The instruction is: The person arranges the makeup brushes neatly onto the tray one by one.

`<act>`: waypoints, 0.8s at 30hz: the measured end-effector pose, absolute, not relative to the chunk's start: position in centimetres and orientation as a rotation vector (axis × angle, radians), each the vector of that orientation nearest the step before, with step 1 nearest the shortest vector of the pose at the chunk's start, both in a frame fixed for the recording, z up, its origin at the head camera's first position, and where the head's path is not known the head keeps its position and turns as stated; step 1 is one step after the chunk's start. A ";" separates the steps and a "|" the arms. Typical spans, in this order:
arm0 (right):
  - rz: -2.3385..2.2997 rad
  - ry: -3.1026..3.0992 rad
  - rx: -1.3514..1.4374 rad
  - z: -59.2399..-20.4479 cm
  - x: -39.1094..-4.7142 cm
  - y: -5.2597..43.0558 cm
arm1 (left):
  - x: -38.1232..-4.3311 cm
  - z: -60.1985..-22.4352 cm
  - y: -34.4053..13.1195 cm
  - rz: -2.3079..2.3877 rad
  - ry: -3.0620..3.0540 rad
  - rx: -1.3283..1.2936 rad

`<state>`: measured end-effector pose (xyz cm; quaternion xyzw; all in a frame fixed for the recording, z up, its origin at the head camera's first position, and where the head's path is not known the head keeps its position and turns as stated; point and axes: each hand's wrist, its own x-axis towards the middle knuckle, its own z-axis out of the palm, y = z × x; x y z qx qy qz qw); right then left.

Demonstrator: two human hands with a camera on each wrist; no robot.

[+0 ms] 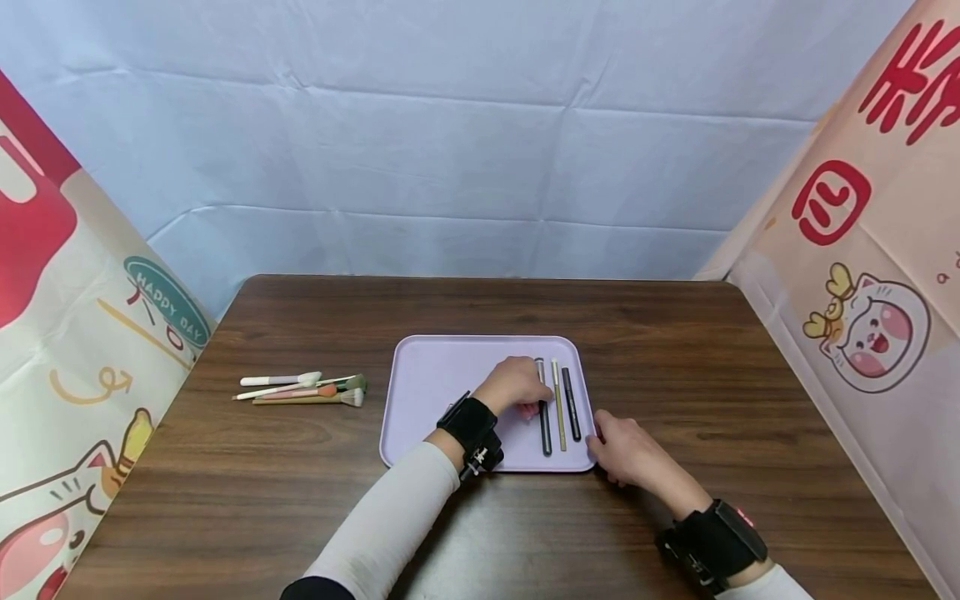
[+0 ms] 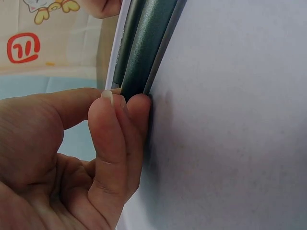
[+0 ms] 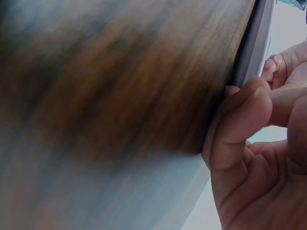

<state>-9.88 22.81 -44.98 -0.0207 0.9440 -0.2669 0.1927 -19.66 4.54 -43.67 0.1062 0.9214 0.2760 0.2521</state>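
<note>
A lilac tray (image 1: 435,375) lies on the table, with three slim sticks side by side along its right part. My left hand (image 1: 516,385) pinches the leftmost one, a dark green pen-shaped stick (image 1: 546,429), near its far end. In the left wrist view, thumb and fingertips close round the end of this green stick (image 2: 148,43). Beside it lie an olive-gold stick (image 1: 559,408) and a thin black stick (image 1: 572,404). At the tray's near right edge, my right hand (image 1: 630,450) grips the rim (image 3: 249,62) between thumb and curled fingers.
Left of the tray, several makeup brushes (image 1: 300,392) lie in a loose pile on the brown wooden table (image 1: 300,483). A pale blue cloth (image 1: 450,167) hangs behind the table. Printed sheets stand along both sides.
</note>
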 end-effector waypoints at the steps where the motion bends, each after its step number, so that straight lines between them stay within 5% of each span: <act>1: -0.749 2.648 -0.057 -45.0 -9.9 22.8 | -19.6 -43.7 4.5 0.750 2.506 0.286; 24: -0.738 2.649 -0.042 -44.8 -9.9 22.7 | -19.4 -43.5 4.5 0.772 2.504 0.285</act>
